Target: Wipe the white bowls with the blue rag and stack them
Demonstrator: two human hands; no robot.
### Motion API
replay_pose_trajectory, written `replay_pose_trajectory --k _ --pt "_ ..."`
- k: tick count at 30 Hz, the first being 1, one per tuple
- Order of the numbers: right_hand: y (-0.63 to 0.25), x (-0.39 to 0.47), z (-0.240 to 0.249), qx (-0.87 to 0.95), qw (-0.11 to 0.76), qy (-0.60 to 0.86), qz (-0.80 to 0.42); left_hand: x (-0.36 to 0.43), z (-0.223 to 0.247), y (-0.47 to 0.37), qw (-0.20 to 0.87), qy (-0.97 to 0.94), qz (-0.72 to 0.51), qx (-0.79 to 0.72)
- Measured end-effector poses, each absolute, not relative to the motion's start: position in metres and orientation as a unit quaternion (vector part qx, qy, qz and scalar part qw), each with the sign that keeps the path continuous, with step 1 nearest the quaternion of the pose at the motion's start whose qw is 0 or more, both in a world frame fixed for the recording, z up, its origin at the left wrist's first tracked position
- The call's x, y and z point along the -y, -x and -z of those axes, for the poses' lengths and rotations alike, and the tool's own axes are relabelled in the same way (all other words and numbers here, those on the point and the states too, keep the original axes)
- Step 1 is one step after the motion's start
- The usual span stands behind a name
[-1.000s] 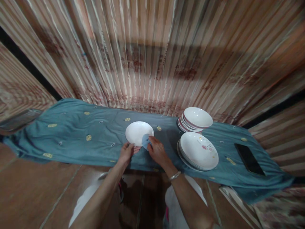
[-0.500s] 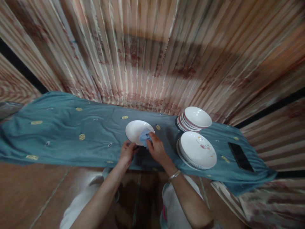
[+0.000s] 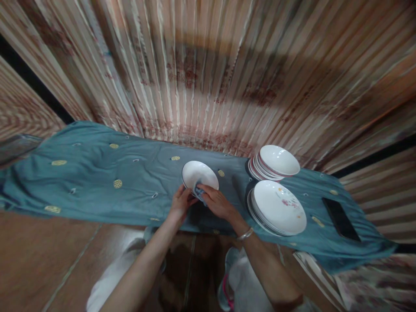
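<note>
A white bowl is tilted toward me above the middle of the cloth-covered table. My left hand grips its near left rim, fingers underneath partly hidden. In my right hand is a bunched blue cloth, pressed against the near inside of the bowl. A bracelet circles the right wrist. To the right of my hands stands a stack of plates, the top one with a floral print. Just behind it is a stack of white bowls with reddish rims.
A blue-green patterned tablecloth covers the long narrow table. A black phone lies near the right end. Pleated curtains hang close behind, with dark poles at both sides.
My right hand has moved the blue cloth down and left across the bowl, toward the near rim. The bowl is tilted a little differently. The whole view has shifted slightly.
</note>
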State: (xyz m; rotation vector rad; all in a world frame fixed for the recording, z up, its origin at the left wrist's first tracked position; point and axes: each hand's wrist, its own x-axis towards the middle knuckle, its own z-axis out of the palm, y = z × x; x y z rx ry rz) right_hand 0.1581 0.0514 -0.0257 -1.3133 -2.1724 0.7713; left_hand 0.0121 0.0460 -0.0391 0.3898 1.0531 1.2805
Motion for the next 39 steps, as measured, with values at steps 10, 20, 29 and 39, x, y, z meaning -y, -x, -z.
replay_pose_trajectory --k 10,20,29,39 --pt "-0.153 -0.06 0.034 0.8 0.272 0.386 -0.369 -0.045 0.036 -0.01 0.626 -0.226 -0.55 -0.505" --pt "-0.14 -0.107 0.048 0.833 0.266 0.43 -0.227 -0.038 0.037 -0.016 0.607 -0.284 -0.544 -0.504" --pt "-0.17 -0.109 0.061 0.834 0.175 0.512 -0.104 -0.029 0.039 -0.018 0.597 -0.303 -0.535 -0.515" --pt "-0.198 -0.069 0.056 0.857 0.111 0.497 -0.086 -0.032 0.04 -0.021 0.577 -0.275 -0.557 -0.529"
